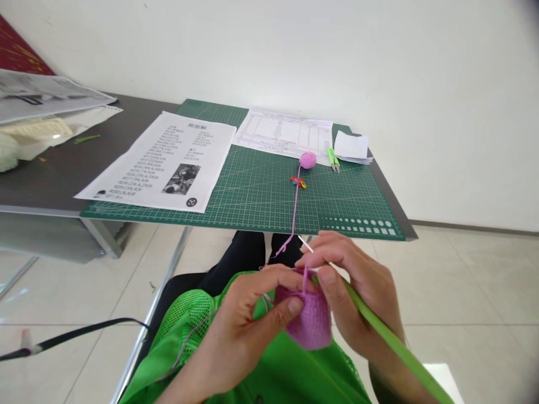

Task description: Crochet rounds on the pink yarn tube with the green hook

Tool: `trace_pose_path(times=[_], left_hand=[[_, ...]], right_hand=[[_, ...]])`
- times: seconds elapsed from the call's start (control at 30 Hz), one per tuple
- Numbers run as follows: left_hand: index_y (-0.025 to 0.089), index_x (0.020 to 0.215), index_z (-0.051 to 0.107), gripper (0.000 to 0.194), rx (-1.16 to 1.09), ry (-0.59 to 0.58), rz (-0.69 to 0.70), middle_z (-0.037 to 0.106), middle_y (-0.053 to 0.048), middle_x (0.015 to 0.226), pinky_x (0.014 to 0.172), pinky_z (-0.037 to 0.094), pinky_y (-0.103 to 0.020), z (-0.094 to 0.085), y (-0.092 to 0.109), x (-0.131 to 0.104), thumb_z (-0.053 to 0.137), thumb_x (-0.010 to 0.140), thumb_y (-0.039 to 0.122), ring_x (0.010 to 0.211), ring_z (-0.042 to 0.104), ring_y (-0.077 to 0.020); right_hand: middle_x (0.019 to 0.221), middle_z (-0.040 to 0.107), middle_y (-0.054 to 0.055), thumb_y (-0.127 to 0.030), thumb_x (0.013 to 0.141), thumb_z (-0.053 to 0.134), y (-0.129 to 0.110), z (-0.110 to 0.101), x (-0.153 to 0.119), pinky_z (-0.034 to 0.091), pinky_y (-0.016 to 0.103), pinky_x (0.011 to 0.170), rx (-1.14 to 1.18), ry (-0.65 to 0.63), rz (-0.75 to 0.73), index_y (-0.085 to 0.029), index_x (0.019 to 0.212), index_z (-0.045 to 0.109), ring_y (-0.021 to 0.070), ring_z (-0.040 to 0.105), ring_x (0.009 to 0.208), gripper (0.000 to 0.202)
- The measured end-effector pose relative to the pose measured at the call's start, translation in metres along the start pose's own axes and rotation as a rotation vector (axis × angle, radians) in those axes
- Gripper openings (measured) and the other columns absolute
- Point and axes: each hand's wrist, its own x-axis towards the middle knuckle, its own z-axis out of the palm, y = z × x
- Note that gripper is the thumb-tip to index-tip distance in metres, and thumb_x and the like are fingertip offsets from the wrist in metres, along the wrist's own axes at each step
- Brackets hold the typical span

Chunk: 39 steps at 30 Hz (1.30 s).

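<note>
Above my lap, my left hand [256, 320] pinches a pink-purple crocheted piece [314, 322] between thumb and fingers near its upper edge. My right hand [357, 280] is closed round a crochet hook [362, 306] with a green handle. The hook's silver tip points up and left, just past my right fingers. A loop of yarn [305, 279] rises from the top of the piece, between the two hands. From there the strand runs up across the table edge to a small pink yarn ball [307, 160] on the green cutting mat [252, 179].
A printed pattern sheet [168, 157] lies on the mat at left, a form [286, 132] behind. Right of the ball are green thread snips [333, 159] and white paper slips [352, 147]. Coloured stitch markers [298, 182] lie by the strand. Packets and papers [46, 120] lie far left.
</note>
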Motion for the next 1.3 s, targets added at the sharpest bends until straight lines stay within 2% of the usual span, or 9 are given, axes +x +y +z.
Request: trace_pose_path(times=[0.1, 0.27, 0.37, 0.57, 0.7, 0.87, 1.03, 1.17, 1.3], left_hand=[[0.027, 0.090, 0.076, 0.017, 0.026, 0.031, 0.030, 0.076, 0.001, 0.089, 0.083, 0.051, -0.028, -0.003, 0.001, 0.000, 0.063, 0.091, 0.017, 0.090, 0.068, -0.0184], [0.025, 0.084, 0.073, 0.015, 0.178, 0.112, 0.113, 0.076, 0.002, 0.079, 0.073, 0.053, -0.024, -0.001, -0.005, -0.004, 0.064, 0.089, 0.014, 0.088, 0.071, -0.0186], [0.025, 0.088, 0.071, 0.018, 0.309, 0.145, 0.197, 0.076, 0.002, 0.080, 0.069, 0.053, -0.023, 0.002, -0.008, -0.004, 0.061, 0.089, 0.009, 0.087, 0.072, -0.0183], [0.025, 0.097, 0.065, 0.027, 0.513, 0.193, 0.357, 0.077, 0.002, 0.084, 0.094, 0.049, -0.034, 0.001, -0.009, -0.005, 0.058, 0.086, 0.001, 0.076, 0.071, -0.0161], [0.026, 0.096, 0.061, 0.029, 0.594, 0.234, 0.376, 0.073, 0.002, 0.085, 0.091, 0.046, -0.034, -0.005, -0.008, -0.008, 0.056, 0.084, -0.001, 0.078, 0.067, -0.0166], [0.028, 0.093, 0.058, 0.025, 0.577, 0.274, 0.277, 0.067, 0.004, 0.079, 0.083, 0.045, -0.028, -0.018, -0.002, -0.022, 0.054, 0.088, 0.003, 0.087, 0.063, -0.0173], [0.030, 0.083, 0.059, 0.019, 0.396, 0.246, 0.095, 0.063, 0.005, 0.072, 0.068, 0.044, -0.022, -0.019, 0.004, -0.032, 0.052, 0.093, 0.016, 0.087, 0.062, -0.0161], [0.028, 0.080, 0.060, 0.016, 0.212, 0.183, -0.110, 0.059, 0.004, 0.072, 0.067, 0.041, -0.025, -0.017, 0.004, -0.032, 0.052, 0.095, 0.028, 0.080, 0.058, -0.0170], [0.024, 0.076, 0.059, 0.021, 0.219, 0.120, -0.193, 0.056, 0.004, 0.071, 0.063, 0.035, -0.027, -0.020, 0.001, -0.030, 0.054, 0.095, 0.030, 0.068, 0.051, -0.0149]], right_hand=[[0.086, 0.070, 0.000, -0.044, 0.100, 0.041, 0.002, 0.002, -0.005, 0.048, 0.033, 0.091, 0.032, 0.032, 0.052, -0.023, 0.100, 0.061, 0.0145, 0.066, 0.085, 0.029], [0.065, 0.058, -0.004, -0.046, 0.100, 0.040, 0.002, 0.010, -0.009, 0.040, 0.023, 0.048, 0.137, 0.038, 0.170, -0.023, 0.091, 0.058, 0.0088, 0.053, 0.052, 0.030], [0.061, 0.054, -0.005, -0.042, 0.101, 0.038, 0.000, 0.011, -0.009, 0.037, 0.020, 0.045, 0.169, 0.023, 0.200, -0.023, 0.087, 0.056, 0.0079, 0.050, 0.051, 0.030], [0.060, 0.053, -0.004, -0.037, 0.102, 0.036, -0.004, 0.009, -0.008, 0.038, 0.019, 0.045, 0.166, 0.043, 0.241, -0.021, 0.081, 0.056, 0.0076, 0.051, 0.052, 0.034], [0.054, 0.053, -0.006, -0.032, 0.101, 0.039, 0.000, 0.004, -0.009, 0.032, 0.019, 0.039, 0.120, 0.049, 0.201, -0.021, 0.080, 0.058, 0.0063, 0.047, 0.043, 0.031], [0.060, 0.059, -0.004, -0.024, 0.097, 0.045, 0.014, -0.007, -0.012, 0.033, 0.023, 0.042, 0.022, 0.125, 0.074, -0.022, 0.089, 0.063, 0.0077, 0.048, 0.044, 0.020], [0.058, 0.057, -0.002, -0.016, 0.090, 0.051, 0.018, -0.014, -0.015, 0.036, 0.026, 0.047, -0.004, 0.044, -0.058, -0.021, 0.075, 0.064, 0.0105, 0.051, 0.050, 0.021], [0.060, 0.059, -0.002, -0.019, 0.095, 0.046, 0.017, -0.017, -0.017, 0.036, 0.025, 0.044, 0.054, 0.051, -0.014, -0.022, 0.083, 0.067, 0.0091, 0.052, 0.049, 0.025], [0.059, 0.062, -0.002, -0.022, 0.098, 0.045, 0.012, -0.018, -0.016, 0.039, 0.024, 0.042, 0.119, 0.047, 0.065, -0.022, 0.082, 0.069, 0.0095, 0.055, 0.047, 0.029]])
